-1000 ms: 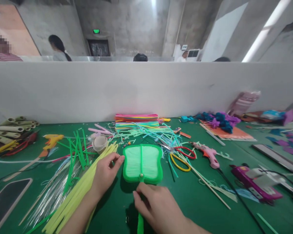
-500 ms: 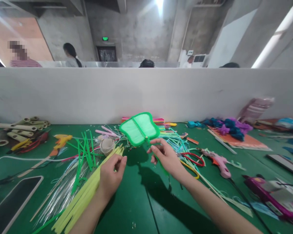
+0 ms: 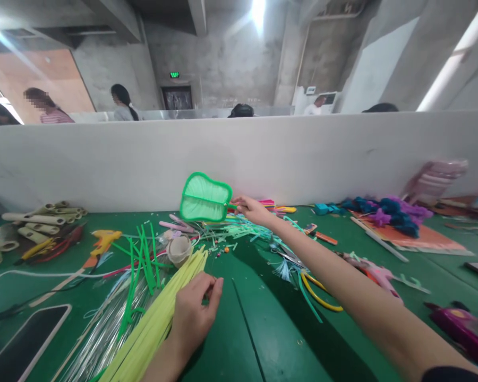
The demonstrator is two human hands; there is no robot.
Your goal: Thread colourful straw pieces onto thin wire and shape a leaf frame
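The right arm point(image 3: 342, 276) stretches far forward, the right hand point(image 3: 254, 211) closed in a pinch; the left hand point(image 3: 194, 310) is much nearer, fingers point(image 3: 199, 282) loosely curled.

Right hand point(image 3: 253, 210) holding green fan point(image 3: 207, 197) by its handle, pale partition point(image 3: 287, 162) behind; left hand point(image 3: 196, 310) loosely curled, beside yellow strips point(image 3: 155, 323)

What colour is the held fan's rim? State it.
The fan's rim is bright green, best seen in the head view.

A dark-screened phone point(image 3: 28, 342) and hollow tubes point(image 3: 37, 218) lie at left.
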